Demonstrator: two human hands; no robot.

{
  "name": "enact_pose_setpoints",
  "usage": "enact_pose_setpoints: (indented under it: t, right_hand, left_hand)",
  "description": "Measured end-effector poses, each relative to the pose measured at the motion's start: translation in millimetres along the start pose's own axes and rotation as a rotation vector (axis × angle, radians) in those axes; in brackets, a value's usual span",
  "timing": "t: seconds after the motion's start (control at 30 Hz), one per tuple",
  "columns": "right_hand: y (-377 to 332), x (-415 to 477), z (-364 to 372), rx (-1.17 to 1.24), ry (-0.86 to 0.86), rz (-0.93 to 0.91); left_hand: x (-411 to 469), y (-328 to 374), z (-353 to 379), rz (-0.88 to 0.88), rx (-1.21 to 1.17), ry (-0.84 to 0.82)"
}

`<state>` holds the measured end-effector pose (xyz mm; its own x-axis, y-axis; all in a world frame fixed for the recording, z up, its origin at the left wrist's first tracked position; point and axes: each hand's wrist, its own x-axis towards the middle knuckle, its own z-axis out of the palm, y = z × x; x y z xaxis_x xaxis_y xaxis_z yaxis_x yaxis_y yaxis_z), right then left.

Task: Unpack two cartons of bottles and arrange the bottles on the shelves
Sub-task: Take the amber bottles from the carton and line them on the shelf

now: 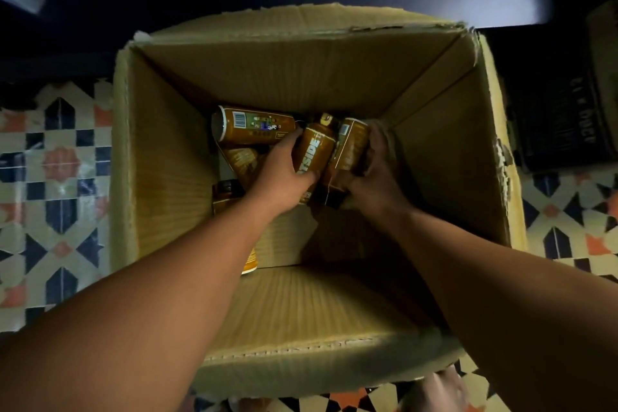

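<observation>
Patterned tile floor (57, 177) beneath carton (167, 160); left hand (284, 177) tight around lettered bottle (316, 150), right hand (378, 174) around neighbouring bottle (351, 144).

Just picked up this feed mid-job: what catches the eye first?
Both hands reach into an open cardboard carton at centre: the left hand grips a brown bottle with big white lettering, the right hand grips the bottle beside it. A third bottle lies on its side at the carton's far left, barcode up.

Open brown carton (294, 77) at frame centre on patterned tiled floor (57, 177), left hand (284, 174) gripping a lettered bottle (316, 150), right hand (371, 174) gripping a second bottle (351, 144) just right of it, third bottle (254, 125) lying sideways above left, dark box (561, 124) at right edge
</observation>
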<state>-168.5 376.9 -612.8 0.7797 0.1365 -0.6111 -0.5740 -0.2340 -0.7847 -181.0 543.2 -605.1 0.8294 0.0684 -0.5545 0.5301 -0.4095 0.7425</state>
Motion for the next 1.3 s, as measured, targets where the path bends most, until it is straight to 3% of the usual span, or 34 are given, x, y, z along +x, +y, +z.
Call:
enact_pose_setpoints:
  t: [0.3, 0.8, 1.3]
  right_hand:
    - [12, 0, 13, -0.308, -0.089, -0.029]
    - [19, -20, 12, -0.127, 0.142, -0.100]
    - [-7, -50, 4, 0.060, 0.428, -0.099]
  left_hand:
    - [-18, -6, -5, -0.027, -0.031, 0.114]
    - [-37, -6, -14, 0.019, -0.179, 0.133]
    - [-57, 4, -27, 0.038, -0.138, 0.143]
